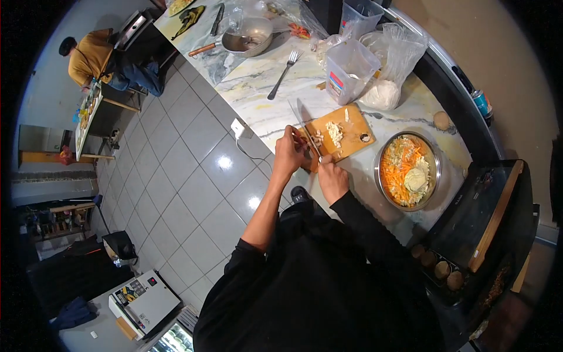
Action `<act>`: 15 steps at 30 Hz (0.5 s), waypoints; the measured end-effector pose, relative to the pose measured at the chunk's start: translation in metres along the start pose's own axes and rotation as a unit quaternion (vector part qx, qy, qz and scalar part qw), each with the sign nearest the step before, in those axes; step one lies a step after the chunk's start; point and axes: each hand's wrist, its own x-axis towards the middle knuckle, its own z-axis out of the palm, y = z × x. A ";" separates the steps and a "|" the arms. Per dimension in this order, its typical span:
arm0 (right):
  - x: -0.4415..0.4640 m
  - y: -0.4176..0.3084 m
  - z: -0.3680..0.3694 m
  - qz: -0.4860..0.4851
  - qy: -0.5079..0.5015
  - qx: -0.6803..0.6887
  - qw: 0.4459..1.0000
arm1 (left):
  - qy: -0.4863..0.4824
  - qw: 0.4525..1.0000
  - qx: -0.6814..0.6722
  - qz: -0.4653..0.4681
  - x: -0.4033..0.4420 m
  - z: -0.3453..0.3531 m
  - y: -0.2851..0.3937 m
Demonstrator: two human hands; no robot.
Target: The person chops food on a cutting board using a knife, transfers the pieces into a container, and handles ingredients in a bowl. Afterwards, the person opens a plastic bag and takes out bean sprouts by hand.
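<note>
My right hand (332, 179) is closed around the handle of a kitchen knife (306, 130), whose blade crosses the wooden cutting board (356, 145). Beside the blade, my left hand (290, 154) has its fingers curled together at the board's left end, against a reddish piece of food (298, 139) that they mostly hide. Small chopped pale pieces (334, 134) lie in the middle of the board. To the right of the board stands a metal bowl (377, 182) holding shredded orange and pale vegetables, with a creamy mound on top.
A fork (284, 75), a wooden-handled saucepan (252, 36) and another knife (217, 19) lie farther along the marble counter. Clear plastic containers (352, 67) and a bag (404, 53) stand behind the board. A black griddle (463, 217) is at right; a person (94, 58) sits across the room.
</note>
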 end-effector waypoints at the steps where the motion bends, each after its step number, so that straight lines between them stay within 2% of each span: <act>1: 0.000 0.004 -0.001 -0.011 -0.014 0.024 1.000 | -0.010 1.000 -0.005 -0.006 -0.001 0.000 0.000; 6: 0.009 0.017 -0.011 -0.039 -0.030 0.064 0.997 | -0.012 1.000 -0.014 -0.014 -0.001 -0.003 -0.002; 9: 0.014 0.018 -0.021 -0.027 0.004 0.049 0.998 | -0.016 1.000 -0.017 -0.005 0.000 -0.002 -0.003; 15: 0.005 0.004 -0.009 -0.025 -0.035 0.056 0.998 | -0.009 1.000 -0.003 -0.016 0.000 0.003 -0.001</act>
